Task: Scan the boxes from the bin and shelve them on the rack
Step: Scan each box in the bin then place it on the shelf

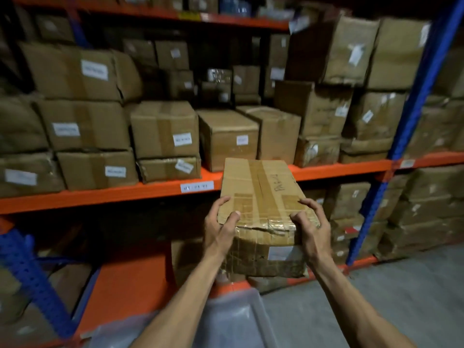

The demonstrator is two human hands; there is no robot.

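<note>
You held the box (261,197) in both hands, out in front of the rack (339,169), its far end level with the orange front beam of the middle shelf and just right of the white shelf tag (197,186). Your left hand (221,228) was clamped round the near left corner, thumb on the taped top; your right hand (315,228) gripped the near right corner the same way. The box was lying flat, tape seam running away from you, its near edge crushed. The bin (226,320) sat below your forearms. The frame was blurred, so I could not tell whether a free slot existed; the shelf front looked packed. To shelve well, you needed to pick the gap first, land the far edge on the beam, then push squarely from the rear.
</note>
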